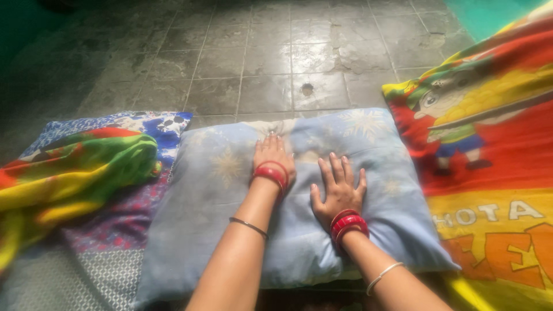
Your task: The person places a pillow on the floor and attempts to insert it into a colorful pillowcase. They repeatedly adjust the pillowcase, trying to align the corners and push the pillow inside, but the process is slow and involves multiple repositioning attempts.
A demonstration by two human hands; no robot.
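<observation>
- The right hand (340,187) lies flat, fingers spread, on a pale blue pillow (219,230).
- The left hand (273,155) presses flat on the pillow just beyond.
- A cartoon blanket (495,173) lies right of both hands, a striped cloth (69,167) left.
- A tiled floor (259,57) stretches beyond.

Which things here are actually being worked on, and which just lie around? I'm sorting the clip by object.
In hand: pale blue pillow, pressed flat by left hand and right hand.

Lying about: rainbow-striped cloth, blue patterned bedding, cartoon-print sheet, tiled floor.

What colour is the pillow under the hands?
Pale blue with faint cream snowflake shapes, on the pillow; the head view shows it.
</observation>
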